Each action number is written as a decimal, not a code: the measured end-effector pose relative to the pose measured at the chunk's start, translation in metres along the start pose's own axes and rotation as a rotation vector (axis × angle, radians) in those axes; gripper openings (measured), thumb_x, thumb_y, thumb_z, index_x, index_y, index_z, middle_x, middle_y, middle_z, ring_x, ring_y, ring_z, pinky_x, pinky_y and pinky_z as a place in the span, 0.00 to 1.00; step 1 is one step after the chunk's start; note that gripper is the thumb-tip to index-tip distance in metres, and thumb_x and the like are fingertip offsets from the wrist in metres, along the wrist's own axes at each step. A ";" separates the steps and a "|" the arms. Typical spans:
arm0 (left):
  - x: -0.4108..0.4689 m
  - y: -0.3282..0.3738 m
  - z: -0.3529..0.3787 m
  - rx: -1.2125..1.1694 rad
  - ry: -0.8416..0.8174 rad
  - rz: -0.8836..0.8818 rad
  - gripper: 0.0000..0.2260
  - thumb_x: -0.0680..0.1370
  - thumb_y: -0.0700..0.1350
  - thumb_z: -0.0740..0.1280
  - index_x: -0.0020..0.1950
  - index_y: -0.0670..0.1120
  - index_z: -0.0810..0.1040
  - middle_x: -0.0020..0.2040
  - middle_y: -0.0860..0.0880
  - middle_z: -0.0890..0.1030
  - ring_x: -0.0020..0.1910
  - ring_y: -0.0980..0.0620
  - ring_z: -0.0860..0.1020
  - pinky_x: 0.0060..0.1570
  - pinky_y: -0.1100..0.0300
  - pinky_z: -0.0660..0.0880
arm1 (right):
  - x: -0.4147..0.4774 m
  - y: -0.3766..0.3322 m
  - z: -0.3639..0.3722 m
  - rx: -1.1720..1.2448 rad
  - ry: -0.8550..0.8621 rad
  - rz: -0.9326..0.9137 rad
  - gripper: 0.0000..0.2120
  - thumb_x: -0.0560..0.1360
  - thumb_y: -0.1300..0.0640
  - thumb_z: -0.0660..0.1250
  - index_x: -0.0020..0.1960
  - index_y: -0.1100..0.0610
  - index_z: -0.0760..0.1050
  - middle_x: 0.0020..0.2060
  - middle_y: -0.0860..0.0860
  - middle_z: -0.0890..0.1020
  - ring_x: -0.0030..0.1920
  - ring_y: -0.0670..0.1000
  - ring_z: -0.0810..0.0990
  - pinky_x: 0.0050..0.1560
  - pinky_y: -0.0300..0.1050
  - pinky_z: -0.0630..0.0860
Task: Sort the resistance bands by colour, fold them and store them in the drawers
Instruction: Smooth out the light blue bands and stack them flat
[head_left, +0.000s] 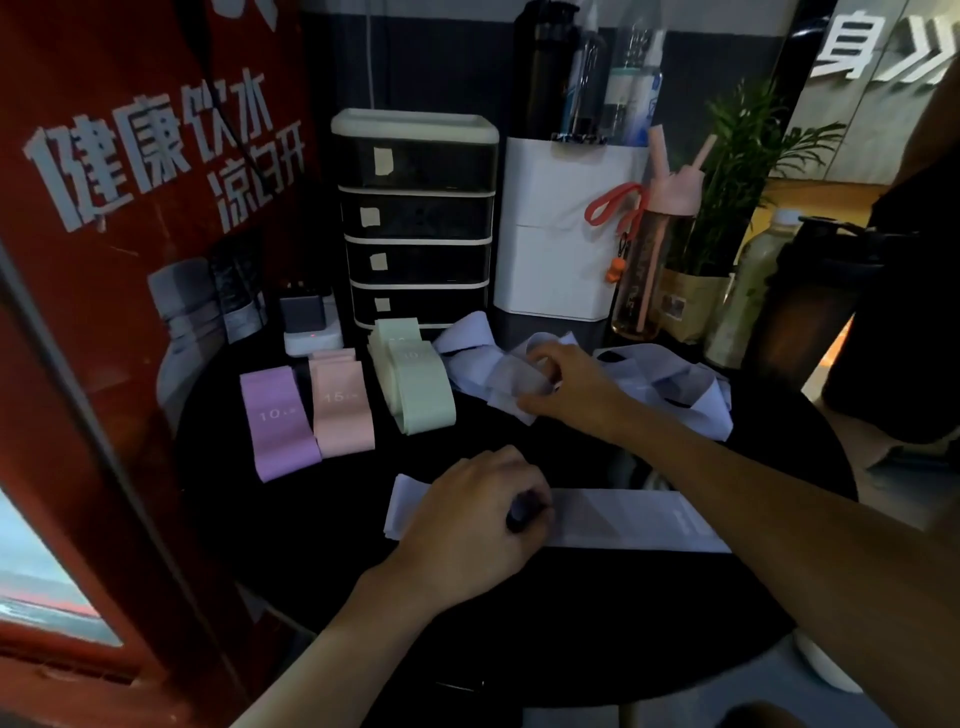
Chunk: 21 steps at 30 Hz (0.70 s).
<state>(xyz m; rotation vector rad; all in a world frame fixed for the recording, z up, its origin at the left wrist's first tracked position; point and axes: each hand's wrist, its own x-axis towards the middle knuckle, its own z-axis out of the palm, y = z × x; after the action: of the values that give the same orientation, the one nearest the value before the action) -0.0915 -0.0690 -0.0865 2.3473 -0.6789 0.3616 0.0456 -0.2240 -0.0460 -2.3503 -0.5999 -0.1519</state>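
Note:
On the round black table a purple band, a pink band pile and a green band pile lie flat in a row. A loose heap of pale lavender bands lies to the right of the row. My right hand grips one lavender band from that heap. My left hand rests with curled fingers on a flat lavender band near the front. The black drawer unit stands behind, all drawers closed.
A white box with bottles stands right of the drawers. A pink-capped bottle, a potted plant and more bottles crowd the right rear. A charger block sits at the back left, a red panel to the left.

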 end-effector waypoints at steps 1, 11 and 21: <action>0.000 0.000 0.000 0.007 -0.002 -0.002 0.05 0.74 0.53 0.65 0.46 0.54 0.79 0.45 0.56 0.75 0.44 0.57 0.74 0.46 0.52 0.75 | -0.002 0.001 0.000 -0.024 -0.016 -0.011 0.17 0.70 0.60 0.75 0.55 0.52 0.73 0.41 0.45 0.73 0.38 0.41 0.72 0.37 0.33 0.68; -0.001 0.001 0.000 0.003 0.005 -0.007 0.06 0.75 0.53 0.65 0.45 0.53 0.78 0.45 0.56 0.75 0.44 0.56 0.75 0.44 0.53 0.75 | -0.003 -0.001 0.002 -0.111 0.036 0.085 0.06 0.70 0.59 0.72 0.44 0.59 0.77 0.44 0.56 0.82 0.49 0.55 0.79 0.57 0.61 0.74; -0.001 0.000 0.000 -0.006 0.007 -0.013 0.04 0.76 0.52 0.65 0.45 0.54 0.79 0.45 0.56 0.75 0.44 0.57 0.75 0.45 0.54 0.75 | 0.004 0.009 -0.005 -0.143 -0.092 0.089 0.17 0.74 0.66 0.65 0.60 0.54 0.74 0.40 0.42 0.73 0.47 0.50 0.72 0.50 0.46 0.67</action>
<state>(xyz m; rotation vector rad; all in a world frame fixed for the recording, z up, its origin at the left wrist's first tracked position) -0.0927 -0.0682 -0.0869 2.3425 -0.6603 0.3609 0.0535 -0.2321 -0.0466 -2.5291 -0.5425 -0.0474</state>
